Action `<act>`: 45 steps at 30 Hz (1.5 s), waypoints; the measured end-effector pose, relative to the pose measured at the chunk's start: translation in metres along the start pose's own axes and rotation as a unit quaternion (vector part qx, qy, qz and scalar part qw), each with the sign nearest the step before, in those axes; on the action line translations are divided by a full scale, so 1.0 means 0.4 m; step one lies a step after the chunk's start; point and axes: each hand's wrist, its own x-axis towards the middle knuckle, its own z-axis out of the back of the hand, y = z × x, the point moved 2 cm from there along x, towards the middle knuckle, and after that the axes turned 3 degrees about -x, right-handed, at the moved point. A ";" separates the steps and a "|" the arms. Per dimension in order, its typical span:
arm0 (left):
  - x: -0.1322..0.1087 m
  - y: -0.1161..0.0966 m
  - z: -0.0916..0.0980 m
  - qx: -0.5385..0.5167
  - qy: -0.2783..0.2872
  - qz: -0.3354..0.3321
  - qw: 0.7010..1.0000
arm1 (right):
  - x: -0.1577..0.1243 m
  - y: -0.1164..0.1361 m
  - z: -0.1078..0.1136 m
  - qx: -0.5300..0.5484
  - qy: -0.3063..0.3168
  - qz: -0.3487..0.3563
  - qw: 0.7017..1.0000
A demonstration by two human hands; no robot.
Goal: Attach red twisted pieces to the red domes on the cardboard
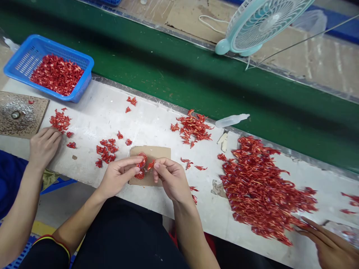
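My left hand (119, 176) and my right hand (171, 178) meet over a square of brown cardboard (160, 154) on the white table (98, 117). The left fingers pinch a round, shiny red piece (141, 166), partly hidden by them. A small red foil piece (150, 165) sticks out from the right fingertips, touching or nearly touching the round piece. Loose red foil pieces lie in a small pile (106, 151) left of the cardboard, in a loose heap (193, 127) beyond it, and in a large heap (260, 190) to the right.
A co-worker's hand (45, 147) rests at the left by red pieces, and another's hand (328, 243) reaches in at lower right. A blue plastic basket (19, 63) holds red pieces. A squeeze bottle (231, 120), green belt (168, 63) and pale blue fan (266, 22) lie beyond.
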 end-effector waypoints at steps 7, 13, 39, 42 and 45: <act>-0.005 -0.007 -0.008 -0.012 0.014 0.013 1.000 | -0.013 0.011 -0.012 -0.055 -0.005 0.021 0.998; -0.006 -0.008 -0.015 0.016 -0.004 0.009 1.000 | -0.023 0.014 -0.024 -0.081 -0.033 0.054 0.995; -0.012 0.010 -0.068 -0.024 -0.017 -0.009 1.000 | -0.074 -0.008 -0.026 -0.051 -0.132 0.122 0.982; -0.001 0.001 -0.085 0.027 0.043 0.000 0.999 | -0.080 -0.018 -0.001 -0.040 -0.142 0.120 0.982; 0.032 -0.039 -0.071 0.164 0.097 -0.060 0.980 | -0.096 -0.038 0.039 -0.037 -0.181 0.126 0.975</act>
